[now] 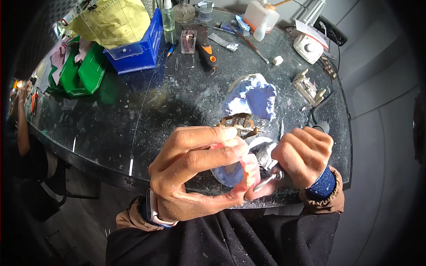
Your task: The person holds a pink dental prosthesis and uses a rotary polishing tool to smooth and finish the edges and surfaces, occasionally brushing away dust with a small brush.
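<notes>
A pink denture (249, 175) with a row of teeth is in my left hand (191, 164), its thumb and fingers curved round the piece. My right hand (304, 155) is closed in a fist around a handpiece (273, 177), whose slim metal end points at the denture's edge. Just beyond the fingers lies a blue-and-white dental cast (250, 97), joined to a brass-coloured articulator (239, 123). Beneath my left hand another blue cast (228, 176) shows in part. A crumpled silvery piece (266, 155) lies between my hands, partly hidden.
Toward the back left are a blue bin (137, 55) with a yellow bag (113, 22) and a green bin (84, 73). An orange-and-black tool (207, 55) lies at the back. On the right are another articulator (307, 88) and a black cable (316, 116). A person's arm (22, 111) shows far left.
</notes>
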The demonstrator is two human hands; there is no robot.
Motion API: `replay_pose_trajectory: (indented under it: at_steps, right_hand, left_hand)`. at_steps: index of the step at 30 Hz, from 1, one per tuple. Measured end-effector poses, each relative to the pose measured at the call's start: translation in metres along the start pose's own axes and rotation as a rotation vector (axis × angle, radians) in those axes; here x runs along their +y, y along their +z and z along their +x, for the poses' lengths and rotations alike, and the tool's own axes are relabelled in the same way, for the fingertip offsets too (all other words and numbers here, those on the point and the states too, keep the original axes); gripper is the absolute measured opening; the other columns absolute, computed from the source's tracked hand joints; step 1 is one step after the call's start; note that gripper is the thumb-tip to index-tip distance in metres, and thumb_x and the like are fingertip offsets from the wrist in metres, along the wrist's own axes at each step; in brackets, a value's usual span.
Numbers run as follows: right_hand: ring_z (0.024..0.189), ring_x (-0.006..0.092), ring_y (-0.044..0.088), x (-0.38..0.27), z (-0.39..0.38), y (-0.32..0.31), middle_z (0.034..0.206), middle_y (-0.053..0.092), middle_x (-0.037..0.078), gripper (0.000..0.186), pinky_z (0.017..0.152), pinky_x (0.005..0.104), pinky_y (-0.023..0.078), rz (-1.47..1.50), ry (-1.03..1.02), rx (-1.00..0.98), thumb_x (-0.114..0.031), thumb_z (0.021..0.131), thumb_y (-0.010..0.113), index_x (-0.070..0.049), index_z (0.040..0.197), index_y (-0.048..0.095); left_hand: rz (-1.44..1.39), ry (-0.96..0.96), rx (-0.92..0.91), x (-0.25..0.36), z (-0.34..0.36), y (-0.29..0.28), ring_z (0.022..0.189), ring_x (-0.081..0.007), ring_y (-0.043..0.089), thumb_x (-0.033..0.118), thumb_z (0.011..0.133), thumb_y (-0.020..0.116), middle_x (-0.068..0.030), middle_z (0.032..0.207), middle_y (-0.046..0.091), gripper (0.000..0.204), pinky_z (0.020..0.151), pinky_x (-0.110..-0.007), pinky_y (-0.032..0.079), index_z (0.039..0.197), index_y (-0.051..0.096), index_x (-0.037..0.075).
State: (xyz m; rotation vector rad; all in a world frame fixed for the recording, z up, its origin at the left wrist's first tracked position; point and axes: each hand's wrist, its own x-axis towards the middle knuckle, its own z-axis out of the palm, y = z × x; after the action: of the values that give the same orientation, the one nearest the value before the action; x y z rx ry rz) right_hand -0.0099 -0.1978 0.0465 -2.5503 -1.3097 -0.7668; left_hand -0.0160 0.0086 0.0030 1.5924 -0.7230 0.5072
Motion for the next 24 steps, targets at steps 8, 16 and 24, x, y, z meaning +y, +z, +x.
replay_pose_trajectory:
  at_steps: [8, 16, 24]
  right_hand:
    - [0.041, 0.015, 0.041, 0.005, -0.005, 0.001, 0.053, 0.038, 0.002, 0.053, 0.038, 0.0267, 0.029, -0.106, -0.119, -0.024, -0.055, 0.054, 0.066, -0.008, 0.059, 0.043]
    - [0.042, 0.0146, 0.042, 0.007, -0.005, 0.002, 0.054, 0.04, 0.002, 0.033, 0.038, 0.0272, 0.029, -0.094, -0.035, -0.006, -0.033, 0.048, 0.063, -0.008, 0.06, 0.044]
    - [0.042, 0.0095, 0.038, 0.008, -0.002, 0.005, 0.053, 0.037, -0.001, 0.024, 0.035, 0.0239, 0.028, -0.115, -0.063, 0.061, -0.021, 0.041, 0.053, -0.009, 0.059, 0.045]
  left_hand:
    - [0.065, -0.023, 0.021, 0.001, -0.003, 0.001, 0.091, -0.0202, 0.058, 0.009, 0.047, 0.081, -0.0059, 0.103, 0.059, 0.053, 0.076, -0.03, 0.05, 0.098, 0.066, 0.009]
    - [0.093, -0.081, -0.003, 0.002, -0.002, 0.002, 0.086, -0.019, 0.058, 0.011, 0.047, 0.081, -0.0047, 0.103, 0.061, 0.052, 0.074, -0.029, 0.049, 0.097, 0.067, 0.01]
    - [0.101, -0.053, -0.018, 0.002, -0.002, 0.002, 0.086, -0.0185, 0.058, 0.01, 0.047, 0.08, -0.0045, 0.103, 0.061, 0.054, 0.072, -0.028, 0.049, 0.099, 0.067, 0.011]
